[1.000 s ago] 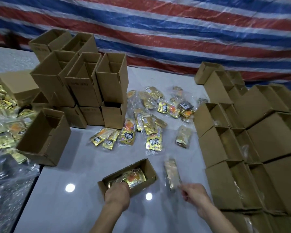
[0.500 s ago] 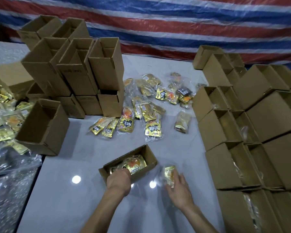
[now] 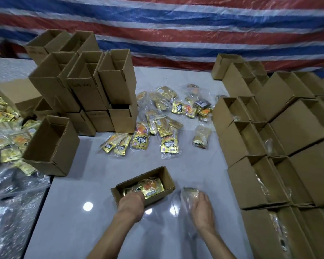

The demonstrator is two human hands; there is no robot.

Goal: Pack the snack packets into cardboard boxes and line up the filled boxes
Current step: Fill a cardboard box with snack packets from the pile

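Observation:
A small open cardboard box (image 3: 166,177) lies near the front of the white table (image 3: 79,217) with gold snack packets (image 3: 150,187) inside. My left hand (image 3: 131,202) grips the box's near edge. Just right of the box my right hand (image 3: 201,206) holds a gold packet in clear wrap (image 3: 188,193) low over the table. More loose gold packets (image 3: 157,126) are scattered in the table's middle. Rows of open boxes with packets inside (image 3: 254,184) stand along the right side.
A stack of empty open boxes (image 3: 86,90) rises at the back left, with one more empty box (image 3: 49,144) in front of it. Heaps of gold packets (image 3: 2,120) and clear plastic (image 3: 11,202) lie at the far left. A striped tarp (image 3: 176,25) hangs behind.
My right hand moved left with the wrapped packet, from beside the filled rows to just right of the small box. My left hand stayed on the box's near edge.

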